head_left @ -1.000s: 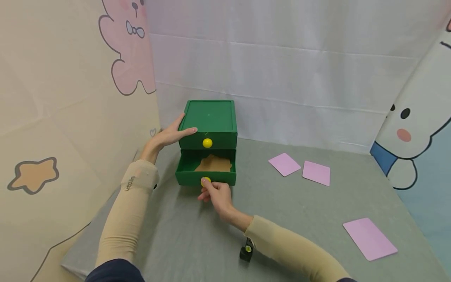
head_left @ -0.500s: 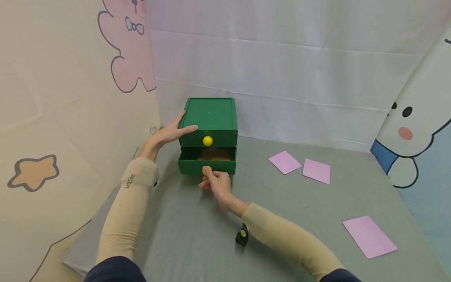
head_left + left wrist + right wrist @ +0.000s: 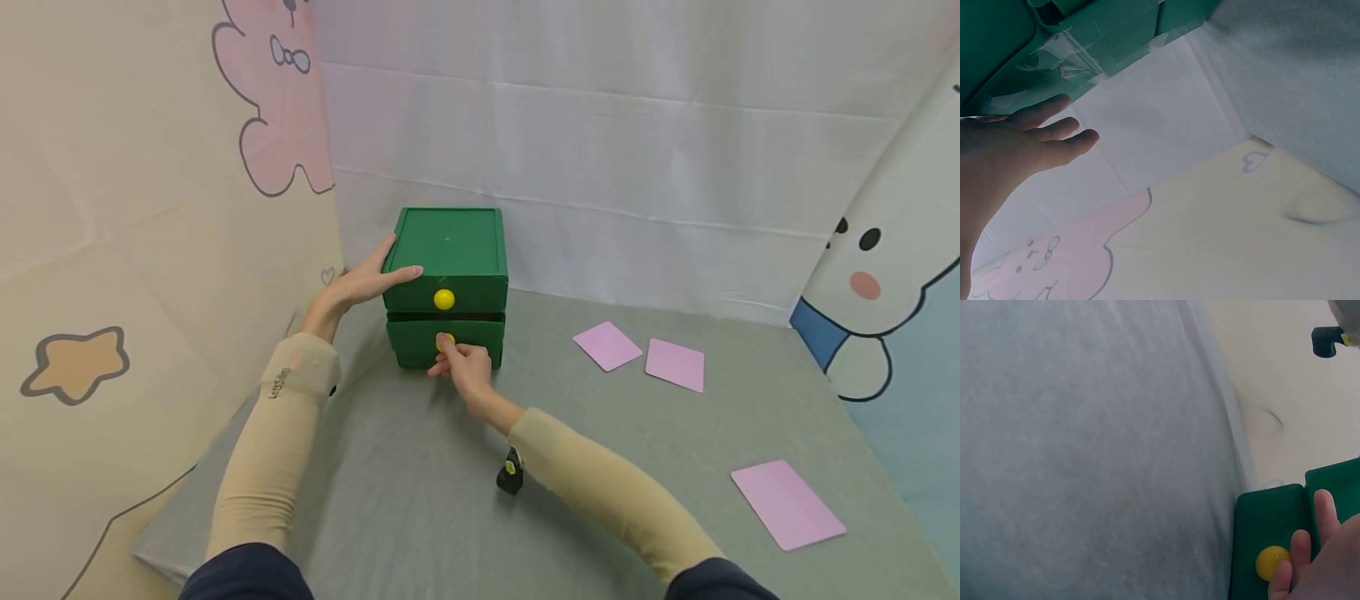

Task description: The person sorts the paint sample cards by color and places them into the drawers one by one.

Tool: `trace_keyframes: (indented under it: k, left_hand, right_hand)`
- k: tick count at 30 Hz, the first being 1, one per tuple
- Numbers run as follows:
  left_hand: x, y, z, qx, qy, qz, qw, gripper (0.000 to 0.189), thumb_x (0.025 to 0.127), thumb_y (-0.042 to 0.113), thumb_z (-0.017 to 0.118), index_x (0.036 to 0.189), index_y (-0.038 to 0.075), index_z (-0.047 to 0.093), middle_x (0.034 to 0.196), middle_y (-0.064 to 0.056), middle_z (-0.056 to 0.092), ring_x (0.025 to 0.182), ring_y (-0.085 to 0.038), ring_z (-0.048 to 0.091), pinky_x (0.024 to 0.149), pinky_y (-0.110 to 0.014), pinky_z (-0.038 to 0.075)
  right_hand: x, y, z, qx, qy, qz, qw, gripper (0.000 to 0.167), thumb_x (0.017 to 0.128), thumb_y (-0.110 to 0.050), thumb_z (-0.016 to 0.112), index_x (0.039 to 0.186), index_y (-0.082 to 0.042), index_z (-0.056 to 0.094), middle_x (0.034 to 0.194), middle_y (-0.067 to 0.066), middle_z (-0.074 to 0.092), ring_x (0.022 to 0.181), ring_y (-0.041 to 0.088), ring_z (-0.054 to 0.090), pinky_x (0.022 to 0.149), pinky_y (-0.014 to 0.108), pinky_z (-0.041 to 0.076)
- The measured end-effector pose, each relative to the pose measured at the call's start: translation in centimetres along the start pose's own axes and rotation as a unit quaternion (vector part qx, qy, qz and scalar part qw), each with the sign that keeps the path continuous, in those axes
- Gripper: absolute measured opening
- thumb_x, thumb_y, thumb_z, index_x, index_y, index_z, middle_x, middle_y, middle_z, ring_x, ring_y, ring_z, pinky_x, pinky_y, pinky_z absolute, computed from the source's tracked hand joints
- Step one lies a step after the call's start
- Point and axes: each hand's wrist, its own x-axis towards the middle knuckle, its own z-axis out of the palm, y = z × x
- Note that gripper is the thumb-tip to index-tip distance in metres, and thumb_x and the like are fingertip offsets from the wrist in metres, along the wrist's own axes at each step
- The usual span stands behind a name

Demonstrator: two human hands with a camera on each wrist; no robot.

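A green two-drawer box (image 3: 450,242) stands at the back of the table. My left hand (image 3: 360,283) rests on its left side, the thumb over the top front edge; the left wrist view shows the other fingers (image 3: 1054,128) straight beside the taped green wall. My right hand (image 3: 468,373) pinches the yellow knob (image 3: 1271,562) of the lower drawer (image 3: 408,335). That drawer sits almost fully in, with a thin dark gap above its front. The upper drawer (image 3: 408,296) is closed, and its yellow knob (image 3: 444,299) is untouched. The lower drawer's inside is hidden.
Two pink cards (image 3: 607,346) lie right of the box, and a third pink card (image 3: 787,504) lies nearer on the right. A white cloth wall (image 3: 600,167) rises behind, and a cream printed wall (image 3: 150,208) on the left. Grey cloth (image 3: 405,500) covers the table.
The lower drawer has slid back into the box, hiding the brown piece inside it. My right hand has moved forward with the knob. The left hand has stayed on the box.
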Motion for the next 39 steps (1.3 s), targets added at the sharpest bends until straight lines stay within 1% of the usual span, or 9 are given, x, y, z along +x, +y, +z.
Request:
trace_keyframes:
  k: [6,13,15,18,19,22,28,33,39]
  left_hand:
    - [0.5,-0.5,0.0,0.002,0.004,0.005,1.0000,0.100,0.090,0.062,0.052,0.155,0.024,-0.015,0.163,0.001,-0.016,0.152,-0.028,-0.007,0.119,-0.060,0.009]
    - [-0.8,1.1,-0.2,-0.010,-0.007,-0.005,0.9999,0.094,0.096,0.048,0.051,0.155,0.016,-0.015,0.163,-0.007,-0.016,0.151,-0.033,-0.008,0.119,-0.062,0.008]
    - [-1.4,1.8,-0.3,-0.011,-0.011,-0.007,0.9999,0.092,0.097,0.043,0.051,0.155,0.013,-0.015,0.162,-0.010,-0.017,0.151,-0.034,-0.009,0.119,-0.062,0.008]
    - [-1.9,2.3,-0.3,-0.009,-0.013,-0.007,0.9998,0.091,0.098,0.041,0.050,0.155,0.011,-0.014,0.162,-0.011,-0.016,0.151,-0.035,-0.008,0.119,-0.062,0.008]
    - [-1.9,2.3,-0.3,-0.009,-0.013,-0.006,0.9999,0.091,0.097,0.041,0.050,0.155,0.011,-0.014,0.162,-0.011,-0.016,0.151,-0.035,-0.008,0.119,-0.062,0.008]
    - [-1.3,1.6,-0.2,-0.012,-0.010,-0.004,0.9999,0.093,0.096,0.045,0.051,0.155,0.015,-0.015,0.163,-0.008,-0.017,0.151,-0.034,-0.008,0.119,-0.062,0.008]
    - [-0.1,-0.2,0.1,-0.007,-0.001,-0.001,1.0000,0.098,0.091,0.059,0.052,0.155,0.025,-0.015,0.163,0.000,-0.016,0.152,-0.030,-0.007,0.119,-0.061,0.009]
    - [0.2,-0.6,0.1,-0.009,0.006,-0.003,0.9999,0.101,0.088,0.064,0.053,0.155,0.027,-0.013,0.163,0.003,-0.014,0.152,-0.028,-0.005,0.120,-0.059,0.010]
    - [0.2,-0.6,0.1,-0.010,0.008,-0.002,0.9999,0.101,0.088,0.064,0.053,0.155,0.027,-0.013,0.163,0.004,-0.014,0.152,-0.027,-0.005,0.120,-0.059,0.010]
  right_hand:
    - [1.1,-0.2,-0.3,-0.006,-0.001,-0.006,1.0000,0.060,0.094,-0.051,0.056,0.096,0.007,0.070,0.076,0.018,0.073,0.090,0.033,0.069,0.091,0.048,0.053]
    - [1.6,-0.4,-1.1,-0.035,-0.042,0.015,0.9984,0.068,0.093,-0.059,0.051,0.098,0.007,0.070,0.076,0.014,0.074,0.086,0.041,0.067,0.083,0.053,0.054]
    - [1.4,-0.1,-1.5,-0.043,-0.065,0.037,0.9963,0.071,0.091,-0.061,0.053,0.101,0.007,0.069,0.073,0.010,0.074,0.075,0.037,0.067,0.077,0.049,0.056]
    - [1.0,0.6,-2.0,-0.036,-0.096,0.090,0.9907,0.071,0.088,-0.059,0.059,0.110,0.008,0.065,0.068,0.005,0.071,0.058,0.021,0.064,0.064,0.036,0.057]
    - [0.9,0.8,-2.1,-0.030,-0.102,0.108,0.9884,0.070,0.088,-0.057,0.060,0.113,0.008,0.063,0.068,0.003,0.070,0.055,0.015,0.061,0.060,0.032,0.056]
    - [0.7,1.5,-2.4,-0.008,-0.111,0.159,0.9811,0.069,0.088,-0.053,0.062,0.122,0.007,0.055,0.069,0.004,0.070,0.049,0.012,0.057,0.053,0.027,0.054]
    - [1.6,2.2,-2.1,0.042,-0.122,0.203,0.9707,0.067,0.093,-0.052,0.054,0.127,0.006,0.053,0.075,0.007,0.071,0.053,0.014,0.064,0.055,0.030,0.058]
    - [2.4,2.4,-1.6,0.089,-0.124,0.216,0.9644,0.060,0.097,-0.045,0.052,0.127,0.007,0.055,0.070,0.006,0.070,0.054,0.014,0.065,0.055,0.026,0.057]
    - [2.4,2.8,-1.5,0.077,-0.110,0.196,0.9714,0.055,0.098,-0.041,0.053,0.120,0.009,0.058,0.065,0.004,0.069,0.048,0.011,0.062,0.050,0.025,0.055]
